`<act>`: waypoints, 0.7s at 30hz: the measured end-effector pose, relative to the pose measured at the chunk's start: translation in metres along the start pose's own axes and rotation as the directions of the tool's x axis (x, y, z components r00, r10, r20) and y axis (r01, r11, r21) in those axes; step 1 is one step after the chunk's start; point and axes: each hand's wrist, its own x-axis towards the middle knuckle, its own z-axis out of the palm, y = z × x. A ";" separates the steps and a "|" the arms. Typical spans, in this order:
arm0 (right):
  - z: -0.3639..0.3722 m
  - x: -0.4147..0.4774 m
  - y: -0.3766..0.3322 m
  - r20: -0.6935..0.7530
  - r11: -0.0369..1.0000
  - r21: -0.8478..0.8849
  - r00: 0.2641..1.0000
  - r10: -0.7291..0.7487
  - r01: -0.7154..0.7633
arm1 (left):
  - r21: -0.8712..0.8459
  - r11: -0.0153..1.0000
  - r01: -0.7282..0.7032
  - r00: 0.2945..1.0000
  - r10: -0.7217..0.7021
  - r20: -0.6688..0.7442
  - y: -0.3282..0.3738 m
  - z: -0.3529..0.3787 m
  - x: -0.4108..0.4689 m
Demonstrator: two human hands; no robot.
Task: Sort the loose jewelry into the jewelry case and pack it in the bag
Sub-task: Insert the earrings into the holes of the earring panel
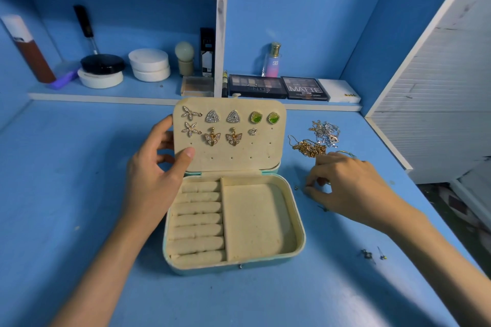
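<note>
Head view | we count nine earrings (212,116) pinned in jewelry case (300,236) lid, trays bare | left hand (156,167) grips lid edge | right hand (342,183) curled right of case, hold untellable | chains (316,141), studs (372,255) loose right of case; bag unseen

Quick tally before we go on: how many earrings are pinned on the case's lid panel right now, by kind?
Pinned on the lid panel:
Flower-shaped earrings: 2
Triangle earrings: 2
Green stone earrings: 2
Butterfly earrings: 2
Small single stud: 1
Total: 9
</note>
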 end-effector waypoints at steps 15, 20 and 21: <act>0.000 -0.004 0.007 0.009 0.990 0.137 0.999 -0.044 0.043 | 0.003 1.000 -0.003 1.000 0.003 0.002 0.002 -0.001 -0.001; -0.003 -0.005 0.010 -0.007 0.986 0.132 0.995 -0.099 0.099 | 0.009 1.000 -0.005 1.000 0.005 0.002 0.002 -0.001 -0.001; -0.003 -0.005 0.009 -0.009 0.986 0.129 0.994 -0.106 0.106 | 0.010 1.000 -0.006 1.000 0.006 0.003 0.001 -0.001 -0.001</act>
